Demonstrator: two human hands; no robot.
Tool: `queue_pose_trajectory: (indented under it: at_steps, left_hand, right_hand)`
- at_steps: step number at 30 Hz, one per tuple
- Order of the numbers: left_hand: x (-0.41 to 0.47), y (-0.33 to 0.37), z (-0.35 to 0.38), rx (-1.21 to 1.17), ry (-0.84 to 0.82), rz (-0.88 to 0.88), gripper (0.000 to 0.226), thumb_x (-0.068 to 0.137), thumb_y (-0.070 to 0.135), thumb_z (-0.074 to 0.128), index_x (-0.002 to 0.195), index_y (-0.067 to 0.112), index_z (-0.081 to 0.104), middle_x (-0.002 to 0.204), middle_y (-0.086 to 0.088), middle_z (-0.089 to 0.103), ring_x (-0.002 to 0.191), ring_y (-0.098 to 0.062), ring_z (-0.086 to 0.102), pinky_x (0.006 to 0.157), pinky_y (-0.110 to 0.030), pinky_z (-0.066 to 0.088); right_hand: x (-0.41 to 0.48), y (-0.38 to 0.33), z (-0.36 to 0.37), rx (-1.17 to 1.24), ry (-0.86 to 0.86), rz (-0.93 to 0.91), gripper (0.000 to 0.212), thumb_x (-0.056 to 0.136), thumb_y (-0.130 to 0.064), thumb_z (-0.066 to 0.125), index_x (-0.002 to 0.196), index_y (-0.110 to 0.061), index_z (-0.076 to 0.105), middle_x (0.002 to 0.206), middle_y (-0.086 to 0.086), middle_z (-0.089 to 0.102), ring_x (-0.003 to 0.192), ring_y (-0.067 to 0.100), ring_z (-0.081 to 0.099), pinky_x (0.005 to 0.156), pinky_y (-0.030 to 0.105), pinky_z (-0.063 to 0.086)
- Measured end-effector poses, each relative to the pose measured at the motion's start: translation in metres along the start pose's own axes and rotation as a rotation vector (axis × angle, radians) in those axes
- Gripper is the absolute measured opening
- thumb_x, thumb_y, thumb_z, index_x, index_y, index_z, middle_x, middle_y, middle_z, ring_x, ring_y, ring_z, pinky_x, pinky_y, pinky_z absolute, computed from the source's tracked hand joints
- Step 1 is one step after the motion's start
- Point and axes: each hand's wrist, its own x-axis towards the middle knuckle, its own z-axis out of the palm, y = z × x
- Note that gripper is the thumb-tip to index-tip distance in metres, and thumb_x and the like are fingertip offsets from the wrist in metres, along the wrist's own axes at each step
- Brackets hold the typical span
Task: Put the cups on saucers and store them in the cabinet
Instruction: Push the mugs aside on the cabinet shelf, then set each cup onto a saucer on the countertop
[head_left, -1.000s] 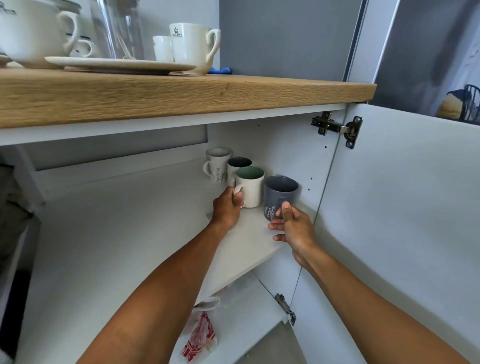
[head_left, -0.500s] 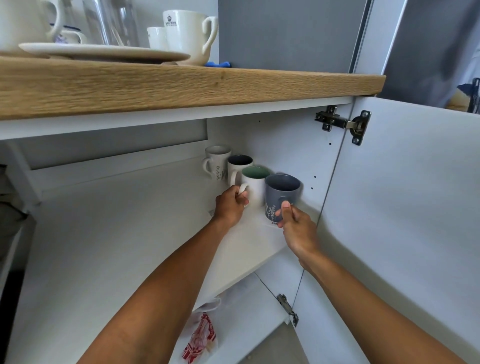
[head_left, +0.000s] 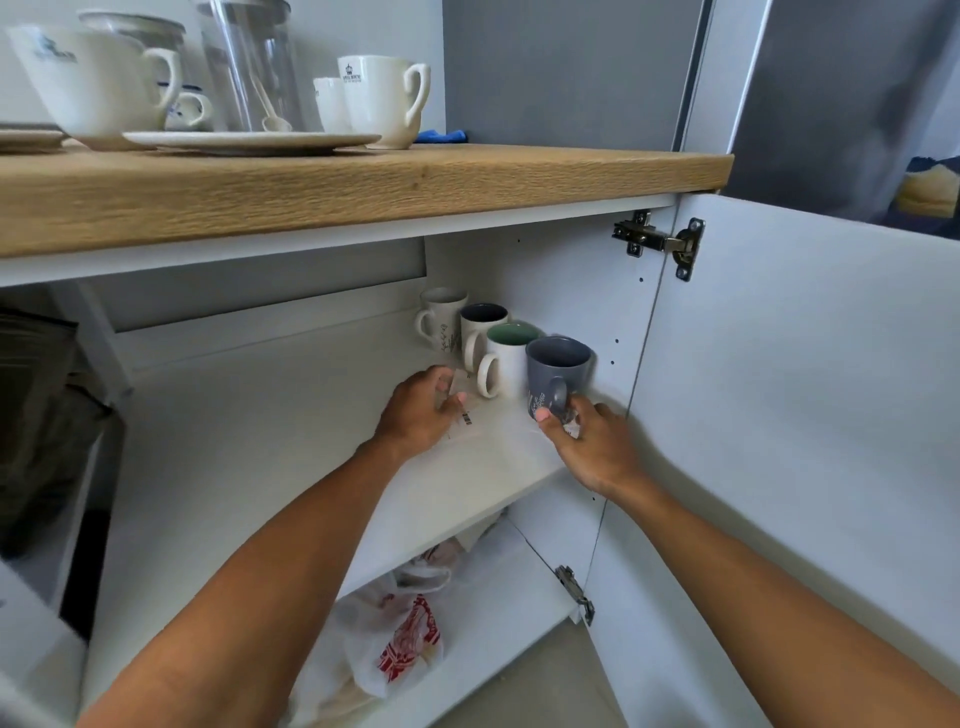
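Note:
Four mugs stand in a row at the back right of the white cabinet shelf: a white patterned mug, a white mug with a dark inside, a white mug with a green inside and a grey mug. My right hand grips the grey mug low down by its handle, thumb against its base. My left hand rests on the shelf with fingers spread, just left of the green-lined mug and not touching it. On the wooden counter above stand white cups and a plate.
The cabinet door hangs open on the right, close to my right forearm. A plastic bag lies on the lower shelf. A glass jar and a large white cup stand on the counter. The shelf's left part is bare.
My left hand has let go of the green-lined mug's handle and drawn back onto the shelf. The grey mug has been set beside it with its handle turned toward me.

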Motion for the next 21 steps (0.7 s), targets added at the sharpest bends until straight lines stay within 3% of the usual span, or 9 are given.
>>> queue_pose_trajectory:
  at_steps: [3,7,11,14,21]
  left_hand:
    - [-0.021,-0.004,-0.019,0.178,-0.020,0.012,0.054,0.092,0.050,0.056,0.137,0.023,0.045,0.133,-0.006,0.057,0.123,-0.027,0.048,0.097,-0.038,0.046]
    - [-0.042,-0.002,-0.035,0.323,0.000,-0.005,0.070,0.090,0.059,0.052,0.147,0.024,0.035,0.147,-0.005,0.046,0.133,-0.032,0.037,0.102,-0.043,0.042]
    - [-0.064,0.004,-0.051,0.479,-0.100,-0.060,0.077,0.089,0.066,0.044,0.152,0.028,0.024,0.157,-0.004,0.032,0.140,-0.032,0.028,0.110,-0.046,0.036]
    - [-0.087,0.020,-0.064,0.525,-0.197,-0.169,0.080,0.088,0.073,0.034,0.154,0.033,0.013,0.163,-0.003,0.016,0.147,-0.031,0.013,0.115,-0.048,0.026]
    - [-0.144,0.118,-0.138,0.519,-0.393,-0.235,0.087,0.084,0.078,0.031,0.154,0.035,0.005,0.165,-0.001,0.003,0.150,-0.028,-0.002,0.117,-0.051,0.016]
  right_hand:
    - [-0.003,-0.001,-0.008,-0.172,-0.072,-0.036,0.089,0.081,-0.085,0.031,0.145,-0.024,0.039,0.138,0.017,0.050,0.132,0.039,0.040,0.109,0.048,0.034]
    - [0.002,-0.006,-0.010,-0.220,-0.164,-0.028,0.108,0.074,-0.091,0.027,0.154,-0.018,0.023,0.155,0.013,0.034,0.142,0.037,0.028,0.116,0.052,0.025]
    - [-0.007,-0.018,-0.018,-0.162,-0.246,0.066,0.115,0.072,-0.092,0.033,0.157,-0.019,0.008,0.162,0.009,0.020,0.148,0.036,0.016,0.115,0.055,0.025]
    - [-0.024,-0.031,-0.041,-0.154,-0.304,0.139,0.114,0.072,-0.092,0.035,0.157,-0.019,0.009,0.163,0.010,0.016,0.149,0.035,0.011,0.113,0.056,0.026]
    - [-0.089,-0.087,-0.146,-0.313,-0.529,0.141,0.114,0.068,-0.096,0.023,0.157,-0.029,0.000,0.167,0.008,-0.004,0.152,0.030,-0.011,0.117,0.056,0.015]
